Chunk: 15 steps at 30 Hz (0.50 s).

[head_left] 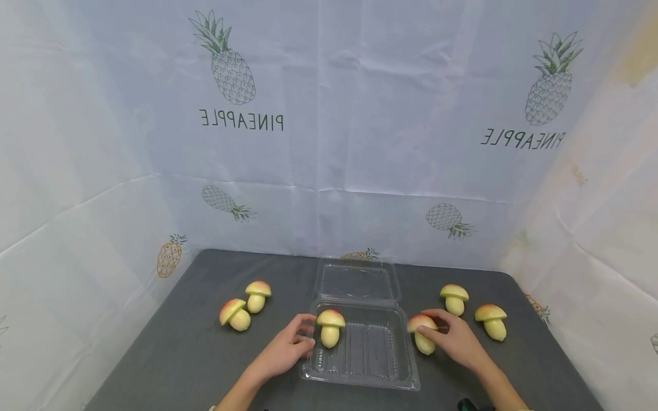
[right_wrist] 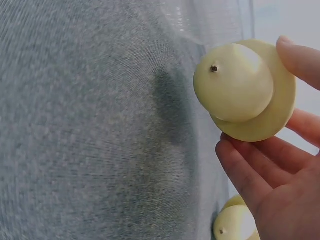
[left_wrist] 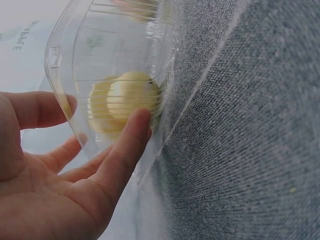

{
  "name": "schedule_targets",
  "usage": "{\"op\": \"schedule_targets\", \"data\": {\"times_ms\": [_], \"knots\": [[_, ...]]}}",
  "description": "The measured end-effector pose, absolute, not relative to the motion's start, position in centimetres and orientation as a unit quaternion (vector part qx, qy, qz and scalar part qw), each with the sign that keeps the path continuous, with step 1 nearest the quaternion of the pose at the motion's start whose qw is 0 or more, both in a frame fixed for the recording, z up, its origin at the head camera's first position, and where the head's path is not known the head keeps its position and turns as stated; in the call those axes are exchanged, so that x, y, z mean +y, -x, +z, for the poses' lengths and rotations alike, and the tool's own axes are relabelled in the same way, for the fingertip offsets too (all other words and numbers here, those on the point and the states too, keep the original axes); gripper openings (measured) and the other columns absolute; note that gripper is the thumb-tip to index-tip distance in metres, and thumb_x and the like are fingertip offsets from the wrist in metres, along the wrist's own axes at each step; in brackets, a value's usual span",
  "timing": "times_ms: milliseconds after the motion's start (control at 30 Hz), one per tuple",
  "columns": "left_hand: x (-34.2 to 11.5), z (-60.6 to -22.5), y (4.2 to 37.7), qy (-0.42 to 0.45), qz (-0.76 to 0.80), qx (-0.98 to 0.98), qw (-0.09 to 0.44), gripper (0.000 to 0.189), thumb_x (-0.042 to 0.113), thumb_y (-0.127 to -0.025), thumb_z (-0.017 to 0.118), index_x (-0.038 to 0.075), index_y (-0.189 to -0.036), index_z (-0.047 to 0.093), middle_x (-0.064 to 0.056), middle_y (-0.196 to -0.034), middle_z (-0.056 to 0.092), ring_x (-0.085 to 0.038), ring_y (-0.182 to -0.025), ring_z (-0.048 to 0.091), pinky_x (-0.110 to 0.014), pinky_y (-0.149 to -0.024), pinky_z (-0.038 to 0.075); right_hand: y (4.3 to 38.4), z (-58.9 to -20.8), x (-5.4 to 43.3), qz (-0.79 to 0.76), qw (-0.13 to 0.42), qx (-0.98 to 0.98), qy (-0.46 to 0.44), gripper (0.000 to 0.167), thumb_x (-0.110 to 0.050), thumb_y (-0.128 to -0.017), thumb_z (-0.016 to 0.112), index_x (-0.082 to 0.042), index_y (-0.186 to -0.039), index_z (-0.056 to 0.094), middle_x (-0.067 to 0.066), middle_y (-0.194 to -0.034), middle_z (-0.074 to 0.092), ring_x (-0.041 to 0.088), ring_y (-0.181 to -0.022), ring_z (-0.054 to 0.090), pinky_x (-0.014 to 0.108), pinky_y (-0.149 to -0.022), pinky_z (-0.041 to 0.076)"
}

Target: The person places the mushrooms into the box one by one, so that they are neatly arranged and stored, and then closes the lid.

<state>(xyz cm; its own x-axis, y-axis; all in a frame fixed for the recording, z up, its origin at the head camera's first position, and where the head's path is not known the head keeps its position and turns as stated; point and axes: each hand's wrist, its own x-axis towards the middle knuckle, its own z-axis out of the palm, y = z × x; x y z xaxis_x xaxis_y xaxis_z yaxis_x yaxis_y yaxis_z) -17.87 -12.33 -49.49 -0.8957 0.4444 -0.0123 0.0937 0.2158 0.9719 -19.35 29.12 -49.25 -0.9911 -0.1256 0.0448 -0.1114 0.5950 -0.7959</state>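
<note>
A clear plastic clamshell box (head_left: 367, 348) lies with its lid (head_left: 357, 281) folded back. One yellow toy mushroom (head_left: 329, 335) with a reddish cap is inside, at the left. My left hand (head_left: 288, 346) is at the box's left wall, its fingers loosely bent with no mushroom in them; the left wrist view shows the fingers (left_wrist: 122, 155) by the clear side and rim. My right hand (head_left: 457, 341) pinches another toy mushroom (right_wrist: 235, 82) by its cap, thumb on one side and fingers on the other. This mushroom is just off the box's right wall, above the table.
Two more toy mushrooms, one lower (head_left: 235, 315) and one upper (head_left: 257, 296), lie on the dark table (head_left: 169, 354) at left. Another pair, a nearer one (head_left: 492, 322) and a farther one (head_left: 454, 299), lies at right. A pineapple-print curtain (head_left: 339, 142) encloses the back and sides.
</note>
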Motion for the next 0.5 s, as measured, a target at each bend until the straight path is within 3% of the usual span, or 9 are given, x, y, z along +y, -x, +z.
{"op": "schedule_targets", "data": {"times_ms": [267, 500], "knots": [[-12.3, -49.4, 17.8, -0.168, 0.601, 0.766, 0.156, 0.046, 0.010, -0.103, 0.057, 0.004, -0.146, 0.041, -0.030, -0.135, 0.052, -0.039, -0.114, 0.064, -0.040, -0.082, 0.061, 18.8, -48.3, 29.3, -0.446, -0.019, 0.892, 0.066, 0.044, -0.036, -0.098, 0.069, -0.008, -0.132, 0.063, 0.011, -0.128, 0.066, 0.027, -0.110, 0.066, 0.033, -0.085, 0.057], [-12.4, -49.4, 17.9, -0.168, 0.600, 0.766, 0.159, 0.047, 0.010, -0.104, 0.056, 0.003, -0.147, 0.040, -0.029, -0.136, 0.051, -0.040, -0.115, 0.063, -0.039, -0.082, 0.061, 18.4, -46.8, 28.7, -0.466, -0.045, 0.879, 0.088, 0.040, -0.030, -0.101, 0.067, -0.007, -0.133, 0.063, 0.008, -0.125, 0.067, 0.016, -0.108, 0.065, 0.029, -0.087, 0.056]]}}
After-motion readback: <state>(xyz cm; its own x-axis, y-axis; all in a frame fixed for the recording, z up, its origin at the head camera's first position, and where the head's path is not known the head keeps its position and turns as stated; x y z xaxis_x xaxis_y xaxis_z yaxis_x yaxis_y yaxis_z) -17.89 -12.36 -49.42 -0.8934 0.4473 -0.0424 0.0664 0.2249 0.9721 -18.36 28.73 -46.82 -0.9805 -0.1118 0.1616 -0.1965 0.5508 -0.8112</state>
